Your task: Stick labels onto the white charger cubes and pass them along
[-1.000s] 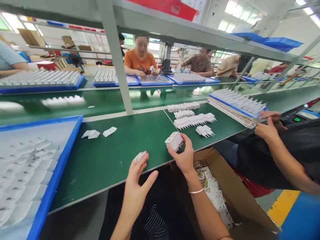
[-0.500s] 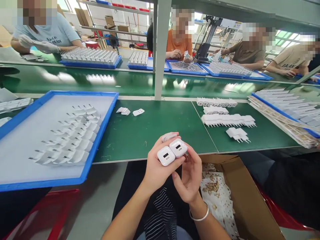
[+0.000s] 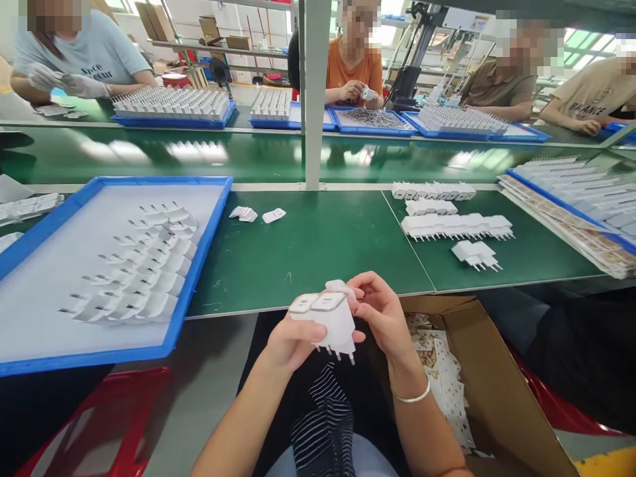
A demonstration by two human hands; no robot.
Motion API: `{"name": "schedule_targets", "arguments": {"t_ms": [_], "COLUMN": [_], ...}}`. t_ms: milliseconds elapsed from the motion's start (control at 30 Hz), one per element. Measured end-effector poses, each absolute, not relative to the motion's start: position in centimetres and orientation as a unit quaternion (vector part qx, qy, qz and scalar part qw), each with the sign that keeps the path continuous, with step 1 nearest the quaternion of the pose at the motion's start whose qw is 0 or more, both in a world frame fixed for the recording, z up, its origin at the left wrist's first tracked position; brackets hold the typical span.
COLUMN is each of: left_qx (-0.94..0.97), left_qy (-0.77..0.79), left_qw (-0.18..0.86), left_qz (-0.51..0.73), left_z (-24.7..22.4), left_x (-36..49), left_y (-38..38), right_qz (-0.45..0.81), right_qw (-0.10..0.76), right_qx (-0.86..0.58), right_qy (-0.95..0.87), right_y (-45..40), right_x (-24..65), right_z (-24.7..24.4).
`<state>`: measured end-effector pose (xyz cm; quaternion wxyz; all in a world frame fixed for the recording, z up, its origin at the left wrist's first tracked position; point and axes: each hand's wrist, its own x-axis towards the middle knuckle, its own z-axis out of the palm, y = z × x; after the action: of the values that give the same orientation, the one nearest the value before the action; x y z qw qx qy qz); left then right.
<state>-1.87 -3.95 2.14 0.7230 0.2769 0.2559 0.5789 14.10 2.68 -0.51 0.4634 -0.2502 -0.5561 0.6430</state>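
Observation:
My left hand [image 3: 293, 341] is closed around two white plug chargers [image 3: 325, 321] held side by side over the table's front edge. Their port faces point up and their metal pins point down. A small flat white piece [image 3: 340, 287] sits behind the chargers' top, by the left fingertips. My right hand [image 3: 380, 311] has thumb and forefinger pinched at that piece's right end, partly hidden there. On the green table ahead lie a small stack of white panels [image 3: 243, 213] and a single panel [image 3: 273, 215].
A blue-rimmed tray [image 3: 226, 199] with rows of plugs stands left. More chargers [image 3: 457, 226] line up on the right, near another loaded tray [image 3: 591, 205]. A cardboard box [image 3: 501, 391] is below right. A post [image 3: 312, 99] rises ahead; several people work beyond.
The two chargers have turned from facing me to ports up, pins down. My right hand has moved from beside them up to the small white piece, its fingers closing there.

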Motion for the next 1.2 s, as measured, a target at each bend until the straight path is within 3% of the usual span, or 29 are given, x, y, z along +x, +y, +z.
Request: {"name": "schedule_targets", "arguments": {"t_ms": [133,433,633,800,1000,1100,1200], "left_qx": [0.217,0.289,0.391,0.499,0.437,0.382,0.407], "left_qy": [0.267,0.268,0.357,0.384,0.325,0.283,0.282], "left_qw": [0.755,0.743,0.632,0.539,0.629,0.678,0.654], "left_qz": [0.559,0.541,0.566,0.56,0.554,0.56,0.572], "left_z": [1.7,2.0,2.5,2.8,2.6,2.3,2.2], "left_x": [-1.9,-2.2,-1.4,-1.8,-2.0,-1.7,-1.4], "left_y": [-3.8,-4.3,-4.7,-4.8,-5.0,-5.0,-4.9], "right_qz": [0.647,0.526,0.391,0.297,0.367,0.329,0.278], "right_qw": [0.433,0.487,0.555,0.52,0.499,0.53,0.536], "right_qx": [-0.256,-0.307,-0.342,-0.281,-0.264,-0.275,-0.278], "right_qy": [-0.573,-0.626,-0.649,-0.75,-0.739,-0.732,-0.747], "right_y": [2.7,2.0,1.1,1.6,1.3,1.0,0.9], "right_x": [14.0,14.4,13.9,14.9,15.3,15.2,15.3], "right_z": [-0.3,-0.1,-1.2,-0.6,0.1,-0.2,0.0]}}
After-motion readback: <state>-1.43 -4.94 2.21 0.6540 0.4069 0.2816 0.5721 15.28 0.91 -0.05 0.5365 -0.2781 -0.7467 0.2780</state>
